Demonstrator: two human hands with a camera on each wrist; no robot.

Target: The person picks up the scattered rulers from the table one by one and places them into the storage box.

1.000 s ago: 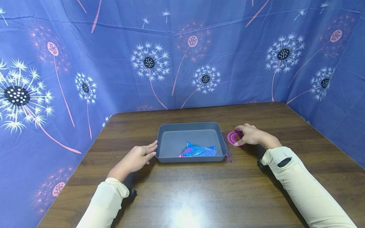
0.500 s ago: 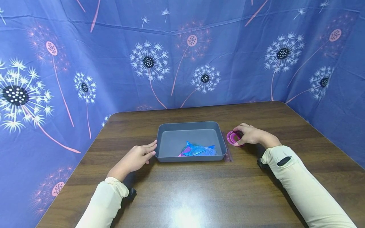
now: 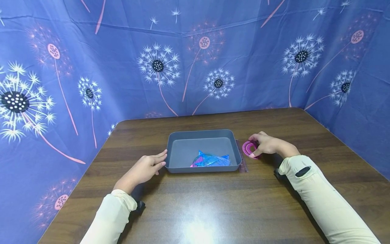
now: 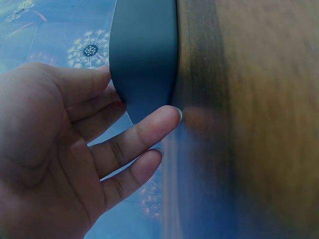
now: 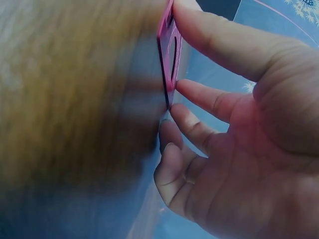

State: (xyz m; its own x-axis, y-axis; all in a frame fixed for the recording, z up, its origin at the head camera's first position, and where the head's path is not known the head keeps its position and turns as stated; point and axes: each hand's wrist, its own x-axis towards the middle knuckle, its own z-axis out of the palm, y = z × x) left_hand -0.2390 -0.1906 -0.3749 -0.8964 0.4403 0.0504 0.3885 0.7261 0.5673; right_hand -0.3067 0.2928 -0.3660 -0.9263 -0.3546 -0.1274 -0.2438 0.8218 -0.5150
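In the head view my right hand (image 3: 268, 144) pinches a pink protractor (image 3: 246, 148) between thumb and fingertips, just right of the grey tray. The right wrist view shows the protractor (image 5: 168, 55) edge-on, tilted off the table, with the thumb at one edge and fingers at the other. My left hand (image 3: 145, 168) touches the left side of the tray (image 3: 204, 170) with extended fingertips. Blue translucent set squares (image 3: 213, 160) and a partly covered pink piece lie inside the tray toward its front.
A dark purple translucent strip, perhaps a ruler (image 3: 243, 165), lies along the tray's right side, partly hidden by it. The brown wooden table (image 3: 189, 200) ends at a blue curtain (image 3: 189, 81) with dandelion prints behind and at both sides.
The view has shifted very slightly. Both hands keep their places, the left at the tray and the right on the protractor.
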